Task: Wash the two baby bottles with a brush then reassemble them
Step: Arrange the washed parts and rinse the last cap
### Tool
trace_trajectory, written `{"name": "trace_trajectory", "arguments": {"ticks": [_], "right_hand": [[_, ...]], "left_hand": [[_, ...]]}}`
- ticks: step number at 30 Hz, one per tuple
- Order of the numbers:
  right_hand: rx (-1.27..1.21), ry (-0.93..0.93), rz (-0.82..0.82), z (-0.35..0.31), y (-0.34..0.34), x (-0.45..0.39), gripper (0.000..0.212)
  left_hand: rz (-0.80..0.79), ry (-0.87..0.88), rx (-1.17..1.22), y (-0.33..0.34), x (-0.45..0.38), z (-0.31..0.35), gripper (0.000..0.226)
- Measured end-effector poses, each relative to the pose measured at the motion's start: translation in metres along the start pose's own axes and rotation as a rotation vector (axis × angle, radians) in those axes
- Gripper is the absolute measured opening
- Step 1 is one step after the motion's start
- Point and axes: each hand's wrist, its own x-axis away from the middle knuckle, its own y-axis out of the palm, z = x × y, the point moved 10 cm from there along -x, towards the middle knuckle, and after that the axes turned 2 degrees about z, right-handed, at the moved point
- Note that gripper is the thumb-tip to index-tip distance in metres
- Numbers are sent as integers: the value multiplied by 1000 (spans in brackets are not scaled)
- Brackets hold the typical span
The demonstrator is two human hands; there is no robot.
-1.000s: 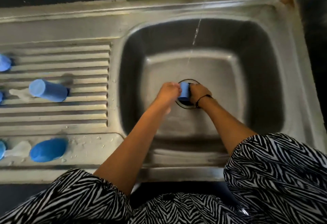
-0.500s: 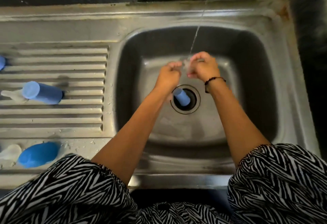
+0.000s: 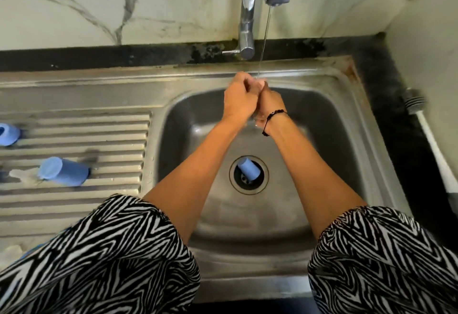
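I see a stainless sink with a ribbed drainboard at its left, set against a marble-veined wall. The tap runs a thin stream onto my hands. My left hand and right hand are curled together at the basin's back edge; they may hold something clear, but I cannot tell. One blue bottle part lies in the drain. A blue bottle lies on the drainboard, another blue piece at its left edge.
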Motion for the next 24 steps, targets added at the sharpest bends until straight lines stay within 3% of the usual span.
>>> {"name": "trace_trajectory", "arguments": {"ticks": [4,8,11,14,16,21,24], "right_hand": [[23,34,-102,-2,15,10,56],[60,-35,-170,-16,22,15,34],[31,-97,-208,-24,20,19,31],[86,-198,-210,-30,14,18,21],[151,-279,-177,-35,8,17,27],[338,-486,-86,-53,-2,27,28],[680,-659,-84,-61,10,41,41]], "left_hand": [[22,103,-319,-4,-14,18,6],[65,176,-511,-12,-19,23,16],[93,230,-574,-12,-15,32,25],[52,159,-319,-12,-14,27,35],[6,95,-91,-9,-10,24,34],[-66,-18,52,-5,-2,9,27],[-51,-40,51,-8,-1,2,39]]}}
